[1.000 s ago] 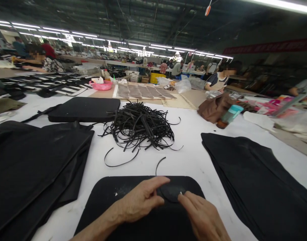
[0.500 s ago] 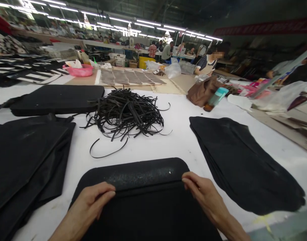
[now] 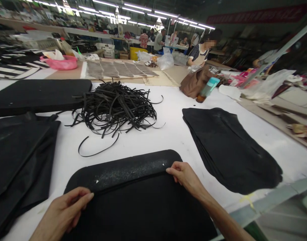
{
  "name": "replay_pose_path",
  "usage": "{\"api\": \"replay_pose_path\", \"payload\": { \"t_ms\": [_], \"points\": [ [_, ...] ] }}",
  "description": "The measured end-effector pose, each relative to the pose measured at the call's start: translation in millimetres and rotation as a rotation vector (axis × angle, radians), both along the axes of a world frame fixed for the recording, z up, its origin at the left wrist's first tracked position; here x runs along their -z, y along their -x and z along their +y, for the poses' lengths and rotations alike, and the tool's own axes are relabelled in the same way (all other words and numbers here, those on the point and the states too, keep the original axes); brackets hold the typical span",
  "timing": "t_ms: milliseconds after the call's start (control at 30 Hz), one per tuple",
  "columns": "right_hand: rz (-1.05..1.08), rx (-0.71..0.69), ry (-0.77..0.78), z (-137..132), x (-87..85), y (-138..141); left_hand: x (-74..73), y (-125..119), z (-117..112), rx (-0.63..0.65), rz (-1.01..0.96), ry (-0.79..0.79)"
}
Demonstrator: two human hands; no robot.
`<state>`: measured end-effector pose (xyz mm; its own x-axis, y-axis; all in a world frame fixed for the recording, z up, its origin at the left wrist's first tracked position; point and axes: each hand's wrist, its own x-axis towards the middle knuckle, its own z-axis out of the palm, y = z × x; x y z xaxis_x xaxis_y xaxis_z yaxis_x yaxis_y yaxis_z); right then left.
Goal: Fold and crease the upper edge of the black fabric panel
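A black sheet of material (image 3: 133, 207) lies in front of me over a black panel with rounded corners (image 3: 133, 167), whose far strip shows a speckled, shiny patch and two small white triangle marks. My left hand (image 3: 65, 209) pinches the sheet's far edge near its left end, thumb against fingers. Toward the right end of that same edge, my right hand (image 3: 185, 175) pinches it close to one white mark. Beyond the panel sits a tangled heap of thin black strips (image 3: 118, 107), with one loose curved strip (image 3: 98, 154) nearer to me.
Stacked black pieces (image 3: 226, 147) lie at right, more black sheets (image 3: 20, 157) at left, and a thick black pad (image 3: 43, 93) behind them. A bottle with a teal cap (image 3: 207, 90) leans by a brown bag (image 3: 193, 82). A person in a striped top (image 3: 197, 53) is across the table.
My left hand has moved left along the sheet's edge, uncovering the left white mark. My right hand has shifted inward from the panel's right corner. The camera view has turned slightly.
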<state>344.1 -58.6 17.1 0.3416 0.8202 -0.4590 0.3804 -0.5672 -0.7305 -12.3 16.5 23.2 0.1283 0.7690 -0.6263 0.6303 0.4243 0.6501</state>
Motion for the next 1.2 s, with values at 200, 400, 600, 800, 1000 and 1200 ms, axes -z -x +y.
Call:
{"api": "replay_pose_path", "payload": {
  "t_ms": [200, 400, 600, 800, 1000, 1200],
  "points": [
    [-0.031, -0.090, -0.044, 5.6, -1.7, -0.9, 6.4, 1.9, 8.4, -0.017, 0.018, 0.002],
    [-0.174, -0.098, -0.013, 5.5, -1.5, 5.9, 17.0, 5.5, 4.8, -0.044, 0.015, 0.004],
    [-0.270, -0.024, 0.032, 9.4, -2.4, 14.5, 22.7, 3.2, 5.7, -0.077, 0.060, -0.008],
    [-0.361, -0.007, 0.058, 10.3, 2.0, 16.1, 17.9, -2.2, 10.0, -0.077, 0.113, 0.006],
    [-0.492, -0.043, 0.032, 11.3, 4.0, 17.7, 19.4, -1.7, 11.7, -0.093, 0.088, 0.011],
    [-0.526, -0.067, 0.056, 13.7, 1.4, 19.3, 14.7, -5.4, 13.1, -0.083, 0.065, -0.022]
  ]
}}
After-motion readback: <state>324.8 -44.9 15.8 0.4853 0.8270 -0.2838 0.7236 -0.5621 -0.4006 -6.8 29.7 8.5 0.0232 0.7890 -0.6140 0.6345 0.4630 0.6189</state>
